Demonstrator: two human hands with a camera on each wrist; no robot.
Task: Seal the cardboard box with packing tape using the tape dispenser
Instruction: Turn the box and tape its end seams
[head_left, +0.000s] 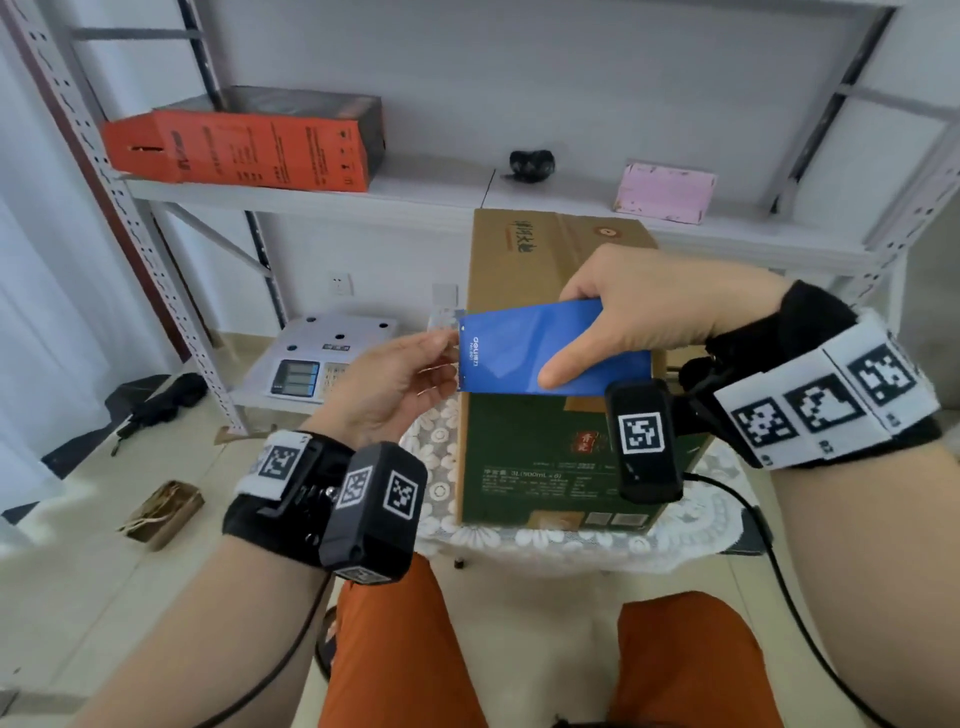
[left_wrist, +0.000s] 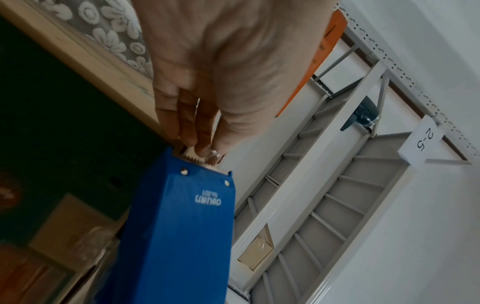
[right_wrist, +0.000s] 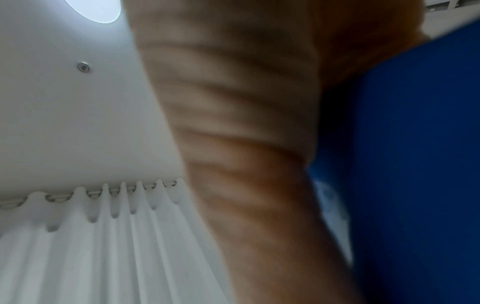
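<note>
Tape dispenser (head_left: 540, 349): a flat blue metal body with white lettering, two rivets and a serrated cutting edge at its left end; it is being held in the air above the near top edge of the box.
Right hand (head_left: 631, 306): is being wrapped round the dispenser, thumb lying across its blue face.
Left hand (head_left: 397, 382): its fingertips (left_wrist: 201, 149) are pinching the clear tape end at the serrated edge.
Cardboard box (head_left: 545, 457): brown top, dark green printed side; is being supported on a lace-covered table (head_left: 675, 540), below both hands.
</note>
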